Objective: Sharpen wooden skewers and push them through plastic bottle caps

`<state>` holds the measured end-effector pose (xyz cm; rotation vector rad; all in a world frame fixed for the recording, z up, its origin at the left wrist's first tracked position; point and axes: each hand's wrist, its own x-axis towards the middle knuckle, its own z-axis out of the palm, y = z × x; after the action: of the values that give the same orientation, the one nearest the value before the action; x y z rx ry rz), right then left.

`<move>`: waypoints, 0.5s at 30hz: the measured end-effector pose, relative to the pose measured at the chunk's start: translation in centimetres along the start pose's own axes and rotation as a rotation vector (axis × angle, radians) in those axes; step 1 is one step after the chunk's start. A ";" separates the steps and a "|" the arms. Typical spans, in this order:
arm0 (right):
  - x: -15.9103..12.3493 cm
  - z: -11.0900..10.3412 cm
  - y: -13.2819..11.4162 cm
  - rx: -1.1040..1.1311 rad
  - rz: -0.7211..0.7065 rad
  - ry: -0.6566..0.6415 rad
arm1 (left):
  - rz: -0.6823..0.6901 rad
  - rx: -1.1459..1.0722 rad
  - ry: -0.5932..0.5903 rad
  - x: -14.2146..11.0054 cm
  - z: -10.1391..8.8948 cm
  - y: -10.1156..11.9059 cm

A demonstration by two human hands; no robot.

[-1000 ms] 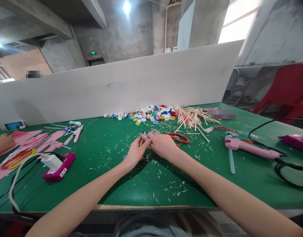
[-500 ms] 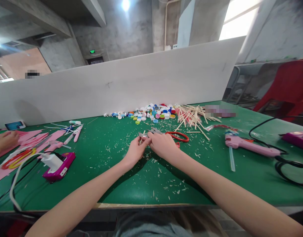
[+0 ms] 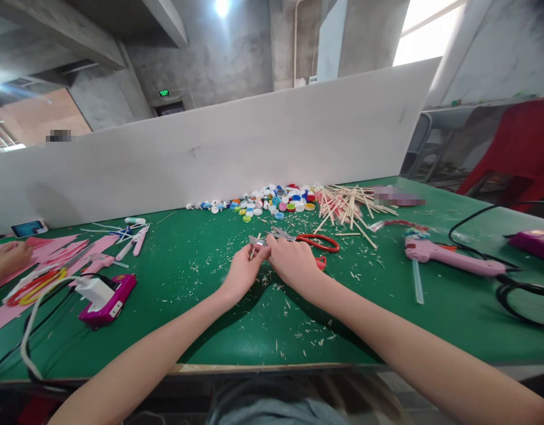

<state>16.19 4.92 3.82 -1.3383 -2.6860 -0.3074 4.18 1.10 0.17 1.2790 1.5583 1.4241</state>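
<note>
My left hand (image 3: 241, 273) is closed, thumb and fingers pinching a short thin wooden stick (image 3: 253, 252) that points upward. My right hand (image 3: 295, 260) is closed around a knife whose flat silver blade (image 3: 257, 241) with a slanted tip reaches left across the stick. The knife's handle is hidden in the palm. Both hands meet at the fingertips just above the green table. Right behind my right hand lie scissors (image 3: 318, 241) with red-orange handles, partly covered by the hand. Pale wood shavings (image 3: 316, 338) are strewn around and below my hands.
Bottle caps (image 3: 278, 200) and wooden sticks (image 3: 349, 203) are heaped by the white partition (image 3: 209, 153). A pink glue gun (image 3: 453, 261) with black cable lies right. Left are a purple power strip (image 3: 107, 301), pink sheets (image 3: 54, 247) and another person's hand (image 3: 10, 260).
The view has shifted very slightly. My hands, the stick and the knife hold almost the same pose. The other person's hand at the left has moved slightly.
</note>
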 end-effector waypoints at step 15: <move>0.1 0.5 -0.3 0.006 0.032 0.040 | 0.008 0.049 0.032 -0.4 0.4 0.1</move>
<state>15.87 4.97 3.33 -1.3576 -2.6277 -0.3184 4.66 0.85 0.16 1.2986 1.6203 1.4253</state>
